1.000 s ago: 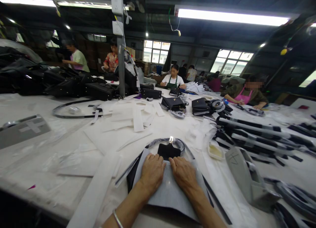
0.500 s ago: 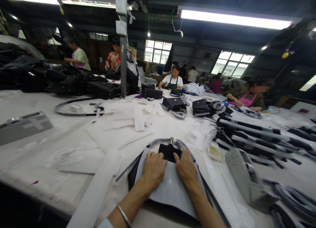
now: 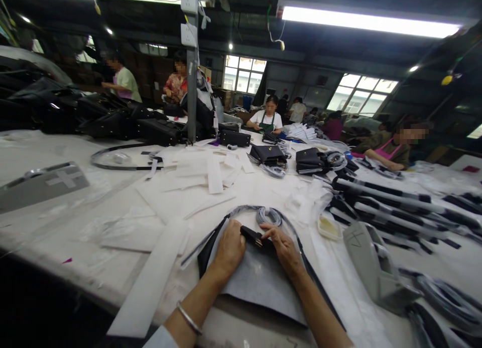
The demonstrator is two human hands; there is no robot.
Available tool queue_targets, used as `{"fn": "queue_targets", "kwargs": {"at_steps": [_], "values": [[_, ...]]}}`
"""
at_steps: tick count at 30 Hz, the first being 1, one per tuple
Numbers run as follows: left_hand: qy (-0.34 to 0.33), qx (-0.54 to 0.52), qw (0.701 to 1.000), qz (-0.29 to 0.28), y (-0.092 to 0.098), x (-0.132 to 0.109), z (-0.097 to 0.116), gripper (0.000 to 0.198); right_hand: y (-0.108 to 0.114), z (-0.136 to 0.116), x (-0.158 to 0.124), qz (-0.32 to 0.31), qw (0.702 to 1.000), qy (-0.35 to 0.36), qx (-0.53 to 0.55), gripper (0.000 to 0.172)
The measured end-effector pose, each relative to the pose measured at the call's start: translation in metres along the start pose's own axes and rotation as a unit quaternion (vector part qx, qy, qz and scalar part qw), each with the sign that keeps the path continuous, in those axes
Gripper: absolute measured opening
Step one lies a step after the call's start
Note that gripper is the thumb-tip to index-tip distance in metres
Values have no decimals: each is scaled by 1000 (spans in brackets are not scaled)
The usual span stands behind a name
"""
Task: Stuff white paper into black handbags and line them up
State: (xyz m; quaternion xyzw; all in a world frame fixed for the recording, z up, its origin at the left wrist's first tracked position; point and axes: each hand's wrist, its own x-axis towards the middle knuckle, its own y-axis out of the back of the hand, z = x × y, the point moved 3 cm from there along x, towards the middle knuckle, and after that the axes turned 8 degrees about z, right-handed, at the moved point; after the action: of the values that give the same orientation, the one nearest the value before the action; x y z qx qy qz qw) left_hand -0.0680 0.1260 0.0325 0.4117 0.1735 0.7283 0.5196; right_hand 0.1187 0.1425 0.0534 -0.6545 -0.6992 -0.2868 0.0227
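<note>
A black handbag (image 3: 205,260) lies in front of me with a grey sheet (image 3: 259,282) over its front. Across the sheet's upper edge, a black flap (image 3: 248,233) with a gold-coloured metal clasp (image 3: 258,242) is bent toward me. My left hand (image 3: 229,247) is closed around the flap's left end, its fingertips partly hidden. The curled fingers of my right hand (image 3: 284,247) pinch the flap's right side, by the clasp. Just beyond them sits a wrapped coil of strap (image 3: 269,216).
A grey tape dispenser (image 3: 371,267) and a small dish (image 3: 330,227) stand to the right, near wrapped black straps (image 3: 391,202). White paper strips (image 3: 150,282) lie on the left. Black bags (image 3: 269,154) and co-workers are farther back.
The flap, which stood away from me with its clasp at the far end, is now folded toward me. My hands have shifted to its two sides, and the strap coil shows more.
</note>
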Motion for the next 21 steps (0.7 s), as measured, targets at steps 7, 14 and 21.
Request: {"fn": "queue_targets", "kwargs": {"at_steps": [7, 14, 21], "values": [[-107, -164, 980, 15, 29, -8, 14, 40, -6, -9, -3, -46, 999, -15, -8, 30], [-216, -228, 948, -48, 35, -21, 30, 40, -13, -13, -8, -65, 992, 84, -60, 11], [-265, -200, 937, -107, 27, -26, 32, 34, -16, -13, -9, -77, 985, 113, -104, 13]]}}
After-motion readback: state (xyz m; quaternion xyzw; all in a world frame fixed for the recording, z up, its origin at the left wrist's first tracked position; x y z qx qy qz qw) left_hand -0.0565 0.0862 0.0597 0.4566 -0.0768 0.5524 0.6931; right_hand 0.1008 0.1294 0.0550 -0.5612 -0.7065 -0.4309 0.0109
